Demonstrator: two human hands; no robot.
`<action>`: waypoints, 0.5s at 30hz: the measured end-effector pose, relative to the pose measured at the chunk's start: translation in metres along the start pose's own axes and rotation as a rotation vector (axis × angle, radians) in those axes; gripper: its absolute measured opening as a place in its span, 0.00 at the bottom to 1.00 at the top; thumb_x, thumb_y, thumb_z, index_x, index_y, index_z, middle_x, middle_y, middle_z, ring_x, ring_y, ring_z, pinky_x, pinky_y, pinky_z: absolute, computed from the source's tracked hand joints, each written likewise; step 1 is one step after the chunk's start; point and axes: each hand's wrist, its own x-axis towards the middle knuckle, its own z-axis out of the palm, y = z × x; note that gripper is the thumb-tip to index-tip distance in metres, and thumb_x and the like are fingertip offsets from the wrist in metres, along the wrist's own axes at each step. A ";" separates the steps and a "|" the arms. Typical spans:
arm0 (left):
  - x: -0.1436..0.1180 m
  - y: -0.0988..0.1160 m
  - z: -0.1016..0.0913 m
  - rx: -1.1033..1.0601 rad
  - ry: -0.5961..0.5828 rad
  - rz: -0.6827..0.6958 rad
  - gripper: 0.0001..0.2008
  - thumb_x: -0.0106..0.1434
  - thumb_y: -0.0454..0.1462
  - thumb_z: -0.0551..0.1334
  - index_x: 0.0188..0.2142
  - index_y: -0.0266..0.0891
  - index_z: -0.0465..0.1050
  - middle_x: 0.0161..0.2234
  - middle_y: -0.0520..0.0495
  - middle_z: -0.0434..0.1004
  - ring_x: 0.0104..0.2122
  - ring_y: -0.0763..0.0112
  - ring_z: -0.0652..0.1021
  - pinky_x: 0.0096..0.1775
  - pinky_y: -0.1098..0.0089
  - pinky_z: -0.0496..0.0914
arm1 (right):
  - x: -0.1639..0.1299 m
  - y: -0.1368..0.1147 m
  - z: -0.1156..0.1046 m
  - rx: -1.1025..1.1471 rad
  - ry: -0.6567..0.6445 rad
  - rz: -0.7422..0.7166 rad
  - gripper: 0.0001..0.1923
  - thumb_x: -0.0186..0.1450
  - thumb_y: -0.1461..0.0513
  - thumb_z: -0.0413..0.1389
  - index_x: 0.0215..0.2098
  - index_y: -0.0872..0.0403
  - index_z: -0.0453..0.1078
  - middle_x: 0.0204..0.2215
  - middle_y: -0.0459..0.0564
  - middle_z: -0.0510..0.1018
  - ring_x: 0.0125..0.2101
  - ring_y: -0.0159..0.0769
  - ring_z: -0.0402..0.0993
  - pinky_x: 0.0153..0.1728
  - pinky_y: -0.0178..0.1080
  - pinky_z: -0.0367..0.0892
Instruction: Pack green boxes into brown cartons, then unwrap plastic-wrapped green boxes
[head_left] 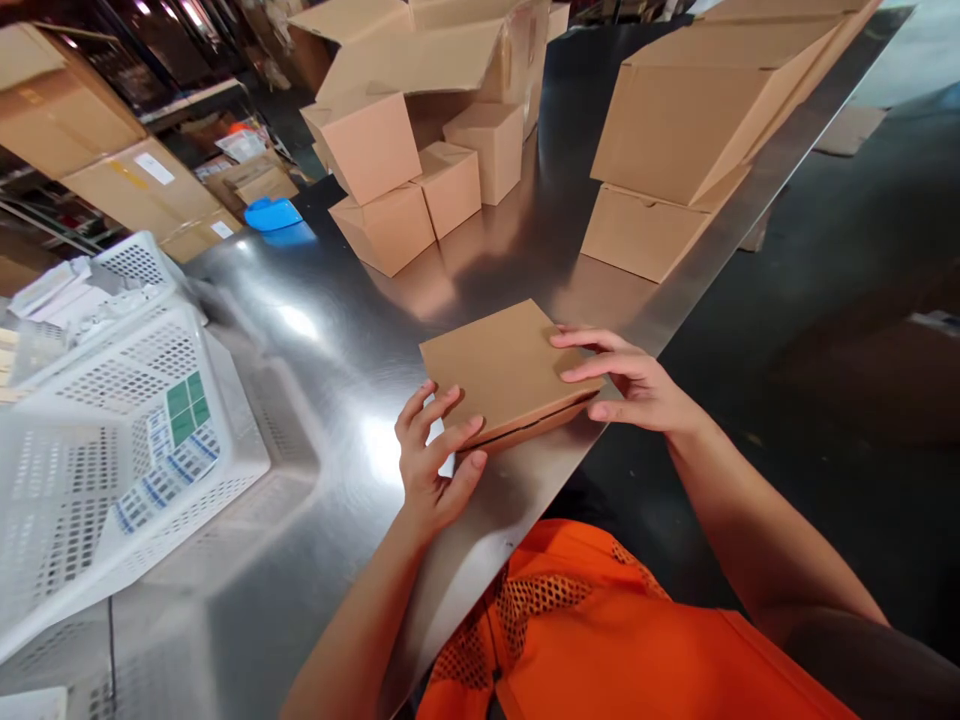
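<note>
- Head view: my left hand [429, 462] and my right hand [636, 385] hold the flat cardboard box [504, 368] by its two ends.
- The box lies on the steel tabletop [315, 330], near its edge, with a white basket [112, 440] to the left.

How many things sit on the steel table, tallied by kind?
Small closed cardboard boxes: 5, one between the left hand and right hand, four stacked behind
Larger cardboard boxes: 2
White plastic baskets: 2
Blue object: 1
Total: 10
</note>
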 end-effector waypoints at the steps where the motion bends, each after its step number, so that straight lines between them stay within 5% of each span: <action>1: -0.001 0.000 0.000 0.001 -0.004 0.001 0.11 0.68 0.39 0.63 0.50 0.47 0.75 0.57 0.44 0.74 0.65 0.52 0.66 0.61 0.44 0.65 | -0.002 0.000 0.000 -0.005 -0.001 -0.010 0.18 0.62 0.50 0.68 0.50 0.34 0.79 0.60 0.43 0.73 0.64 0.50 0.64 0.66 0.56 0.59; 11: -0.014 -0.001 0.011 -0.012 0.023 0.000 0.15 0.64 0.33 0.66 0.50 0.46 0.74 0.61 0.44 0.71 0.67 0.52 0.63 0.63 0.46 0.62 | -0.003 0.005 0.007 -0.052 0.047 -0.095 0.16 0.63 0.52 0.67 0.50 0.34 0.79 0.58 0.44 0.76 0.61 0.51 0.68 0.63 0.56 0.62; 15: -0.018 -0.002 0.016 0.015 0.039 0.030 0.19 0.62 0.33 0.67 0.52 0.47 0.73 0.66 0.44 0.65 0.69 0.50 0.60 0.65 0.45 0.60 | -0.010 0.017 0.021 -0.079 0.170 -0.120 0.14 0.59 0.51 0.70 0.44 0.35 0.80 0.56 0.45 0.77 0.60 0.52 0.68 0.63 0.60 0.61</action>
